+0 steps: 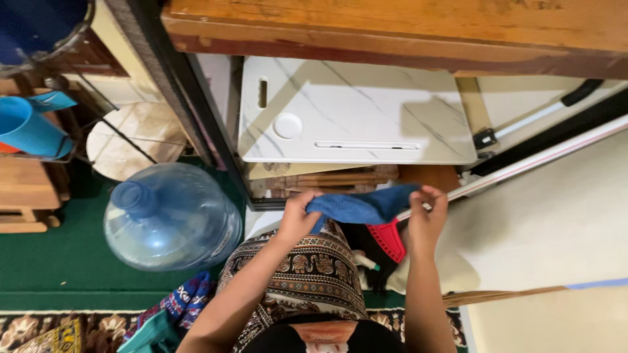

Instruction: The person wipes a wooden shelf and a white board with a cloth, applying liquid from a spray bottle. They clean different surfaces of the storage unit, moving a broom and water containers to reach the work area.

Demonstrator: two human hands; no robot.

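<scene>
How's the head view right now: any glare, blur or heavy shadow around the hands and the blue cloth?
Head view: blue cloth and both hands, left hand and right hand, evenly lit and fairly sharp; soft glare on the water jug; angled shadows across the white marble-pattern board; edges bend from wide-angle distortion.

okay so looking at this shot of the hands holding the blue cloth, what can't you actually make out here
Head view only:
- Blue cloth: bunched between left hand and right hand; its kind and full shape are hidden by folds and fingers.
- Red ribbed plastic piece: mostly covered by the cloth and right forearm.
- Clear blue water jug: whether there is water inside cannot be told.
- Blue plastic cup: cut off by the left edge.
</scene>
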